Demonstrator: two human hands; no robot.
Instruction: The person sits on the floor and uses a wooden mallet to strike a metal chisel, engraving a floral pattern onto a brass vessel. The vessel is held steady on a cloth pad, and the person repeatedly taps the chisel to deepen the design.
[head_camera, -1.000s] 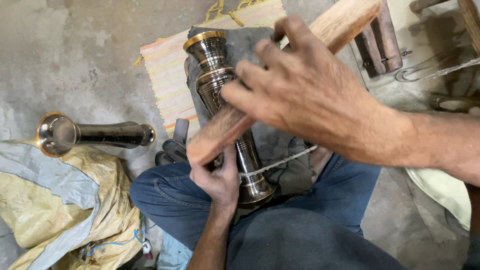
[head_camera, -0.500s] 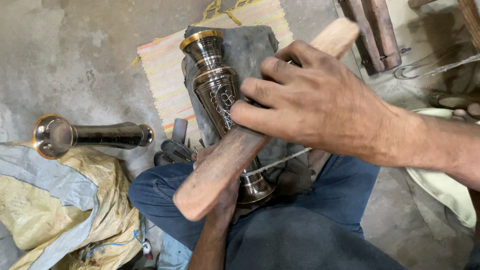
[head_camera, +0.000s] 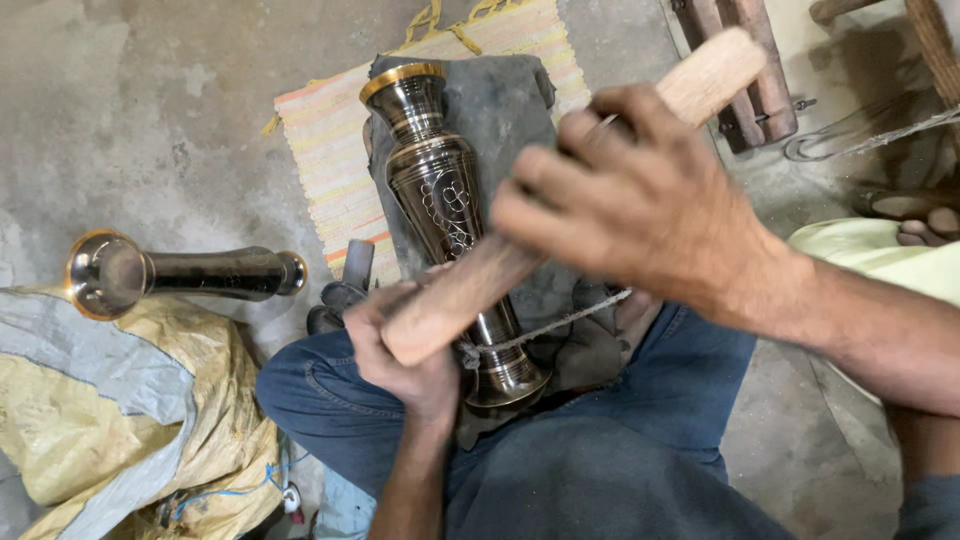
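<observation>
A dark metal vase (head_camera: 435, 185) with a gold rim and an engraved pattern lies on a grey cloth (head_camera: 505, 110) across my lap. A string (head_camera: 560, 322) is looped round its narrow stem. My right hand (head_camera: 630, 210) grips a long pale wooden stick (head_camera: 712, 72) at its middle, slanted across the vase. The stick's near end sits over my left hand (head_camera: 400, 355). That hand is curled against the left side of the vase's stem, and the stick hides whatever its fingers hold.
A second dark vase (head_camera: 185, 275) lies on the concrete floor at left, beside a crumpled yellow and grey sack (head_camera: 110, 420). A striped mat (head_camera: 320, 150) lies under the cloth. Wooden pieces (head_camera: 760, 95) and wire lie at the top right, and toes (head_camera: 925, 232) show at the right edge.
The stick's near end swung down onto my left hand beside the vase's stem, then rose a little. The vase and my left hand stayed in place.
</observation>
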